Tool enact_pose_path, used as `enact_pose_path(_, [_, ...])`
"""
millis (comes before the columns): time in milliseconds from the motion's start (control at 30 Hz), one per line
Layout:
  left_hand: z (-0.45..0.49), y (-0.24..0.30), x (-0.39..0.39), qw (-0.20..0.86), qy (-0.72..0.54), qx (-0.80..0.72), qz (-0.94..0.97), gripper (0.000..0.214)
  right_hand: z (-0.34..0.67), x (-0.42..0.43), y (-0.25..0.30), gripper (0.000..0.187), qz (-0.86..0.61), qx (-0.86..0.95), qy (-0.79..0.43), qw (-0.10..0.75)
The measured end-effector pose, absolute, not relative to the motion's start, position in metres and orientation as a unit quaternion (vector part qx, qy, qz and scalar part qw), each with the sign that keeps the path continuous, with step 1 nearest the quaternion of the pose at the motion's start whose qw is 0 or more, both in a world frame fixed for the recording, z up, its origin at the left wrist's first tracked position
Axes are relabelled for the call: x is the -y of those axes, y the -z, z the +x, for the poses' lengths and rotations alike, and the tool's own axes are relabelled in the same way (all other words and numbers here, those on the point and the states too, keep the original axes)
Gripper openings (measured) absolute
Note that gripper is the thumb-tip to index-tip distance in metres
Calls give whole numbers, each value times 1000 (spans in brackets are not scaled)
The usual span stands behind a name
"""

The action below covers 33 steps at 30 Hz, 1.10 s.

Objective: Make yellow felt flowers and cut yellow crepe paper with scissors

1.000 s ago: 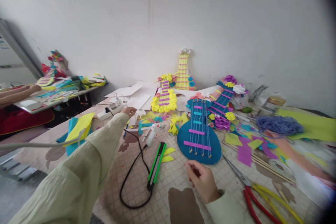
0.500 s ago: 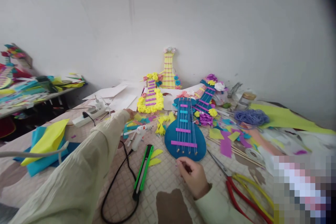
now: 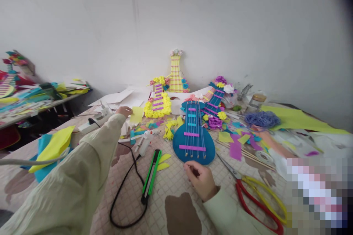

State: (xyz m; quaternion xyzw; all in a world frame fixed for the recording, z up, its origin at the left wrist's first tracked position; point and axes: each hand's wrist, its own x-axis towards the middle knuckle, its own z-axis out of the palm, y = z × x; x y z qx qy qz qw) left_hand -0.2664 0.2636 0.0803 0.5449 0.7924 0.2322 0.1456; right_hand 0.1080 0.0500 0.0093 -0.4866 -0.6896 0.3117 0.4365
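My left hand (image 3: 124,111) reaches far forward on the left, its fingertips pinching the edge of a yellow paper piece (image 3: 136,114). My right hand (image 3: 202,180) is closed in a pinch just below the bottom edge of a blue paper guitar (image 3: 180,137); anything between its fingertips is too small to make out. The guitar has purple and light blue strips under thin strings. Left of it are a white glue gun (image 3: 145,143) with a black cord, and a green utility knife (image 3: 151,176). Red-and-yellow-handled scissors (image 3: 238,177) lie to the right of my right hand.
Decorated paper guitars, one yellow-edged (image 3: 158,104), stand at the back. Another person's hand (image 3: 263,137) rests near purple string (image 3: 261,120) at right. A power strip (image 3: 93,123), folded coloured paper (image 3: 53,147), a jar (image 3: 256,101) and paper scraps (image 3: 235,148) surround the work area.
My left hand has moved a little left and up, and a yellow paper piece now shows at its fingertips. My right hand stays nearly in place, still pinched.
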Motion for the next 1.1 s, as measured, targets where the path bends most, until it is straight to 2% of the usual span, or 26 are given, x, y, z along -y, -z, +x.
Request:
enact_pose_path(267, [-235,-130,-228,117,-427,-723,531,26,109,-51,-10,22,-475,653,-355,471])
enact_pose_path(433, [-190,-168,-166,113,-541,-615,563,31,110,-52,-9,23,-463,623,-395,492])
enact_pose_path(500, [-162,-170,-129,174,-541,-551,611,30,109,-51,-11,28,-448,613,-426,491])
enact_pose_path(567, [-132,-163,-91,280,-489,-535,629,29,108,-49,-13,36,-407,607,-482,484])
enact_pose_path(700, [-88,-132,-43,437,-400,-509,624,24,105,-45,-22,70,-252,557,-636,471])
enact_pose_path(767, [-77,-114,-36,487,-387,-503,600,25,104,-43,-25,75,-248,540,-659,462])
enact_pose_path(933, [-68,-73,-39,537,-371,-512,559,26,111,-43,-27,32,-341,537,-625,453])
enact_pose_path(1100, [-62,-44,-32,604,-345,-502,515,29,123,-44,-23,21,-378,553,-620,409])
